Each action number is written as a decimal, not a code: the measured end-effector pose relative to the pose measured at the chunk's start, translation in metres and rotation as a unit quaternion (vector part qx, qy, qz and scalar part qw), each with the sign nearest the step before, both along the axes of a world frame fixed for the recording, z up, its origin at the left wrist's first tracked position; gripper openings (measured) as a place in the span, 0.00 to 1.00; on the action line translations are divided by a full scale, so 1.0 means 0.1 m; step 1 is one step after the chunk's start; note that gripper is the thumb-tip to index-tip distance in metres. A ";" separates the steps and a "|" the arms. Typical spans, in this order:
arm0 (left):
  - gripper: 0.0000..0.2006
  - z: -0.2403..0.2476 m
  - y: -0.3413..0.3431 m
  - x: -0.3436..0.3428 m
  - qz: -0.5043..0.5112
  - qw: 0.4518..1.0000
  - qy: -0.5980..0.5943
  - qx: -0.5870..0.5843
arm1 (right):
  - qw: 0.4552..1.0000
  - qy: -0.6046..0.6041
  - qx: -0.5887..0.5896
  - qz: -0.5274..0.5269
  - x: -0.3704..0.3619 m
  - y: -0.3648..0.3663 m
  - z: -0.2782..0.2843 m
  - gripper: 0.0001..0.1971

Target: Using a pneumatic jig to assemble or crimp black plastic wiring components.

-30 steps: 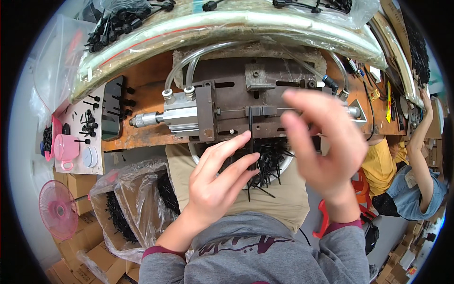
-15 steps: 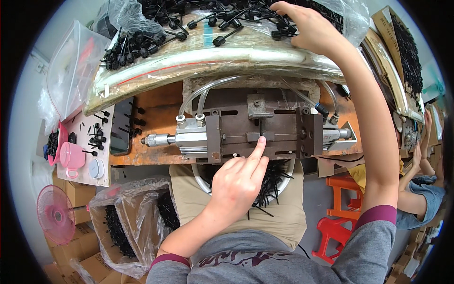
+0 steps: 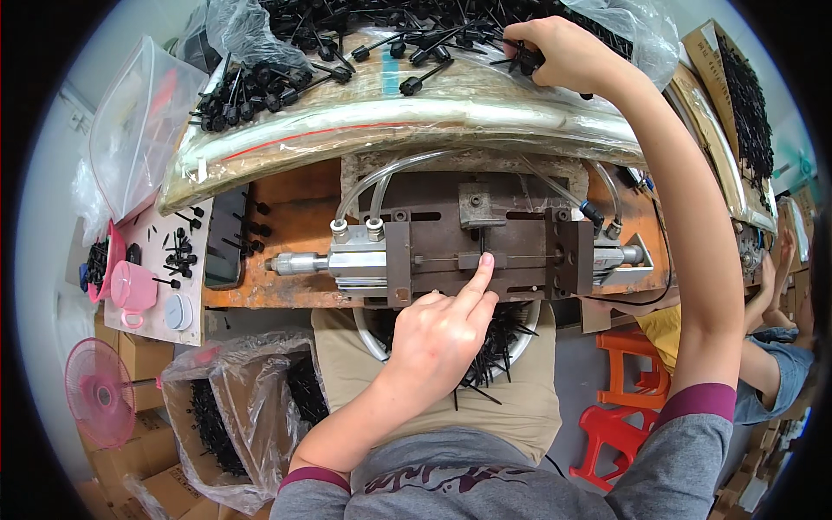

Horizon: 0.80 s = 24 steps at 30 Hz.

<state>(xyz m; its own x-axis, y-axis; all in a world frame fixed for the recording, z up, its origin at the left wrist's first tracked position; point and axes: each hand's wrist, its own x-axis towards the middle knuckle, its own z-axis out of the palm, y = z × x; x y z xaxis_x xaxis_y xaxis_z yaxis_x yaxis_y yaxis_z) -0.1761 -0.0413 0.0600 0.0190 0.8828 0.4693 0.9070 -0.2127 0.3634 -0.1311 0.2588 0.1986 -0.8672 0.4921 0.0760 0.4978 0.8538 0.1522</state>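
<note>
My left hand (image 3: 442,338) has its index finger stretched out. The fingertip rests on the small dark block at the middle of a metal fixture (image 3: 433,192), where a thin black stem stands upright under a bracket (image 3: 479,208). Its other fingers are loosely bent, and nothing shows in them. My right hand (image 3: 568,56) reaches to the far pile, its thumb and fingers closed round a black stemmed part with a knobbed head (image 3: 526,61). More of these black parts (image 3: 416,82) lie heaped on the plastic-wrapped board (image 3: 390,113).
Clear air hoses (image 3: 381,178) arch over the fixture's side cylinders. A white-rimmed container (image 3: 373,334) of black parts sits between my legs. At left are a pink cup (image 3: 134,286), a pink fan (image 3: 101,393) and a plastic-lined carton (image 3: 251,390). Red stools (image 3: 611,438) and another person's arms (image 3: 767,295) are at right.
My right hand has come slightly back toward me, and its spread fingers have closed on a black stemmed part. My left fingertip stays at the fixture's middle. The whole view has shifted slightly.
</note>
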 end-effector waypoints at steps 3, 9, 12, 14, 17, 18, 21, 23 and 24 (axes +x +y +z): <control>0.13 0.03 0.03 0.03 -0.014 1.000 -0.005 0.006 | 0.997 0.034 0.051 0.056 0.18 0.05 -0.01 0.18; 0.12 0.01 0.01 0.00 -0.007 1.000 -0.002 0.002 | 0.983 0.087 0.042 0.159 0.19 0.05 -0.12 0.17; 0.13 0.01 0.01 0.00 -0.011 1.000 0.001 0.005 | 0.982 0.081 -0.010 0.168 0.19 0.03 -0.07 0.20; 0.12 0.01 0.00 0.00 -0.008 1.000 0.008 0.000 | 0.979 0.113 0.005 0.170 0.17 -0.03 -0.08 0.22; 0.12 0.04 -0.02 0.00 -0.022 1.000 -0.012 -0.012 | 0.980 0.112 0.091 0.136 0.21 0.06 -0.08 0.27; 0.12 0.04 -0.04 0.00 -0.037 0.998 -0.039 -0.017 | 0.983 0.088 0.096 0.133 0.23 0.08 -0.08 0.22; 0.11 0.06 -0.16 0.00 -0.081 0.990 -0.108 -0.042 | 0.991 0.022 0.066 0.111 0.20 0.13 -0.04 0.15; 0.11 0.02 -0.27 0.04 -0.123 0.978 -0.153 -0.070 | 0.990 0.063 0.048 0.120 0.19 0.07 -0.01 0.12; 0.11 -0.02 -0.34 0.06 -0.148 0.969 -0.177 -0.089 | 0.989 0.085 0.027 0.122 0.18 0.04 0.00 0.13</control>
